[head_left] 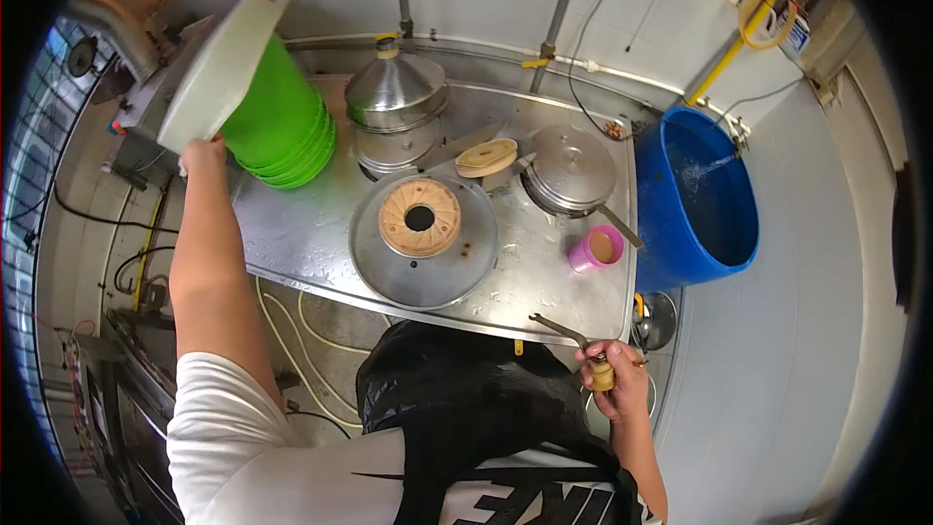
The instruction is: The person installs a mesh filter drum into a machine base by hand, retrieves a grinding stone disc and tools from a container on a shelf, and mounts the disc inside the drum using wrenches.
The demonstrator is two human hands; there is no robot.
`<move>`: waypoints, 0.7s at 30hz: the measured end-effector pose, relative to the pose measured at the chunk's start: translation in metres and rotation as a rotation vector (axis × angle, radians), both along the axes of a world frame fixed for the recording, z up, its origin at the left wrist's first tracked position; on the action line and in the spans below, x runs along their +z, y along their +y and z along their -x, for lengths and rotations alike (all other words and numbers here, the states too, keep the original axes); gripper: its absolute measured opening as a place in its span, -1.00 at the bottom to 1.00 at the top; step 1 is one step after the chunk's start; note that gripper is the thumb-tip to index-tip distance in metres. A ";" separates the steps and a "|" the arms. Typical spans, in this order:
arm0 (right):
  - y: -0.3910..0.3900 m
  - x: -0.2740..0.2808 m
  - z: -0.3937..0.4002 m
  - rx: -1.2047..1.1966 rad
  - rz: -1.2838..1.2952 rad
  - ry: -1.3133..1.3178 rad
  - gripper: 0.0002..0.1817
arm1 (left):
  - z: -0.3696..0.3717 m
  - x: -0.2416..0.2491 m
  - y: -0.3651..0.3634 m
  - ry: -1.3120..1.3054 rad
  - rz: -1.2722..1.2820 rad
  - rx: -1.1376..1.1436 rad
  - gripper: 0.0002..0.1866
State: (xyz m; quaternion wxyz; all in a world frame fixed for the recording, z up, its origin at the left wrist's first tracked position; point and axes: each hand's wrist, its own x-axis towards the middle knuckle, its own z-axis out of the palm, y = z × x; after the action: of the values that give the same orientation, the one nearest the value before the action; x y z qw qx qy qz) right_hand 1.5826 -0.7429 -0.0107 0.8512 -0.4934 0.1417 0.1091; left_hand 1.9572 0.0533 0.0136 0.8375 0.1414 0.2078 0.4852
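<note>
My left hand (pixel 201 154) grips the lower edge of a white plastic tub (pixel 216 68), which is tilted against a stack of bright green plastic baskets (pixel 292 126). Its fingertips are partly hidden by the rim. At the front right corner of the steel table (pixel 301 233), my right hand (pixel 622 379) is closed around a metal wrench (pixel 561 328) and a small yellowish cylindrical piece (pixel 603 374). The wrench's forked end points to the left, close over the table edge. A pink cup (pixel 586 255) of light brown liquid stands nearby.
A round metal tray (pixel 369 267) bears a tan ring-shaped disc (pixel 397 214). Behind it stand a cone-topped steel vessel (pixel 397 87) and a lidded pan (pixel 573 165) with its handle toward me. Water runs into a blue barrel (pixel 653 204) at right. Hoses (pixel 282 316) lie on the floor.
</note>
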 end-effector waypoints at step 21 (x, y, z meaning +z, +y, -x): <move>0.021 0.003 0.015 -0.287 -0.023 0.016 -0.63 | -0.027 -0.095 -0.499 0.570 -2.600 -1.057 -0.26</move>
State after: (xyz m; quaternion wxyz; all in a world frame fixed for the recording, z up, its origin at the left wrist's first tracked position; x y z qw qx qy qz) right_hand 1.5679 -0.7220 -0.0076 0.8625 -0.4575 0.2162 -0.0082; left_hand 1.9841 -0.4461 -0.0811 0.1253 0.9442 -0.2938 -0.0799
